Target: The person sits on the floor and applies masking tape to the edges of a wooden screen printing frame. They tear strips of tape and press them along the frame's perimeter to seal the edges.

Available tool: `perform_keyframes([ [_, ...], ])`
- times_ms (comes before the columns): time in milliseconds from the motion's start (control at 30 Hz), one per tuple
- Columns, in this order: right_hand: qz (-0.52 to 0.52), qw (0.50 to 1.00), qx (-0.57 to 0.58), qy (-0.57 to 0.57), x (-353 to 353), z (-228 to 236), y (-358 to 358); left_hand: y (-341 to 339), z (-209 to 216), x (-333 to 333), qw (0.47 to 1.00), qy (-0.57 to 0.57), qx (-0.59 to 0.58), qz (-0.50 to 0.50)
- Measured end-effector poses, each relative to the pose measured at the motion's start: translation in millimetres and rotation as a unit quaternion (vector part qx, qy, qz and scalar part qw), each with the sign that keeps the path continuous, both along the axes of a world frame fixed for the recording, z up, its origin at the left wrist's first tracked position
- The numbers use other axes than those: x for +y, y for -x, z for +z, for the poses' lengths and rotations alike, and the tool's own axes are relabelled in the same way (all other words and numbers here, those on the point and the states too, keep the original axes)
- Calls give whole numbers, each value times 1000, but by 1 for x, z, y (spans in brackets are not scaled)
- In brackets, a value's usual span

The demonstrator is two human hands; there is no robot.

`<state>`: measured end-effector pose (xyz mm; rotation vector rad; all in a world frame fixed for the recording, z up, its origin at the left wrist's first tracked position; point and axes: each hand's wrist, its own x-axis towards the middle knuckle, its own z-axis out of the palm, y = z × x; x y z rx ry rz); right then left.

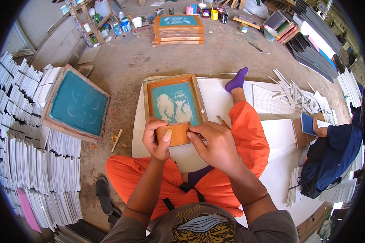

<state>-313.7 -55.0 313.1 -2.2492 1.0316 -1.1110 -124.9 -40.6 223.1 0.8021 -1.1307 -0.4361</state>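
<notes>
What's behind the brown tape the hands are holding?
Past the brown tape, held by the left hand and right hand, you can see a teal screen with pale shapes in a wooden frame. The frame's nearest edge is covered.

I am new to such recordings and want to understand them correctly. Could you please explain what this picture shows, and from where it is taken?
There is no machine here, only a person's bare left hand and right hand. The camera is worn on the person's head and looks down; its wide fisheye lens bends straight edges. The person sits in orange trousers. The left hand holds what looks like a roll of brown tape, and the right fingertips are at its right edge. Just beyond, a wooden frame around a teal panel with two pale figures lies on a white board.
</notes>
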Motion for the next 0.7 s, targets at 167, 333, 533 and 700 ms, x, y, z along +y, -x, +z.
perform_keyframes([
  [167,15,999,39,-8,-3,5,1,-1,1,0,1000,0,0,-5],
  [333,29,998,59,-16,-7,1,2,-3,-4,1,1000,-1,-9,-7],
  [533,61,993,-60,-83,-10,0,4,-3,-11,-2,994,-18,87,-61],
  [700,69,991,-108,-38,-17,-7,-1,4,-14,-6,973,-37,188,-131],
])
